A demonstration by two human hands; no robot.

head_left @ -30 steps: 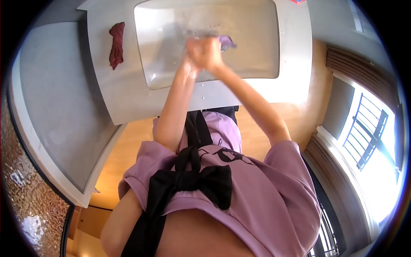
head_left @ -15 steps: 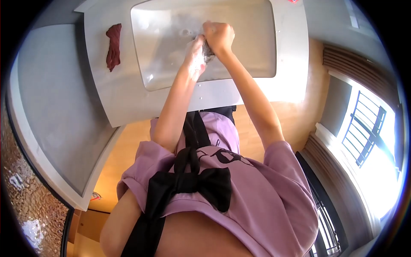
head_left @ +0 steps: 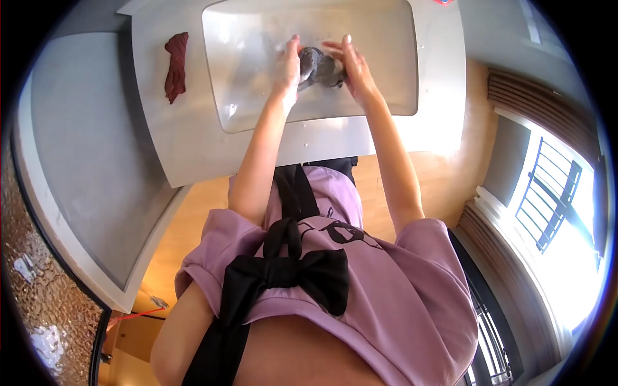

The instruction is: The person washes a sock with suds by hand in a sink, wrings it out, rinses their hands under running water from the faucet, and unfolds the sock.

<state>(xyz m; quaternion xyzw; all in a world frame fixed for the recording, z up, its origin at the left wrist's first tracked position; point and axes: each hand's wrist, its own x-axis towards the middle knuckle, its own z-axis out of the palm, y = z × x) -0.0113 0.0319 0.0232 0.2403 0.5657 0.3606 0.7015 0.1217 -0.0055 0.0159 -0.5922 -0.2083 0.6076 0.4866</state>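
Between the 2 bare hands, inside the shallow, rectangular, grey-beige basin (head_left: 386,38): 1 crumpled, dark grey, wet-looking cloth (head_left: 311,62). Left hand (head_left: 290,67): upright, fingers extended, palm side turned in toward the cloth and apparently against its left end. Right hand (head_left: 355,69): fingers loosely spread, palm turned inward; its lower edge is at or just beside the cloth's right end. Contact there cannot be told for certain.

Key relation: the cloth's long axis runs crosswise, from left palm toward right palm, with the right end sloping slightly toward the body. Its bulk lies immediately right of the left hand, which looks to be the nearer of the 2, though the margin is slight. Some right fingertips reach inward, beyond the cloth's far edge.

Well to the left of the left hand: 1 narrow, crumpled, maroon cloth strip (head_left: 175,67), lying lengthwise on the smooth white countertop (head_left: 440,96), outside the basin. Nearer the body than either hand, the countertop's front strip passes beneath the forearms.
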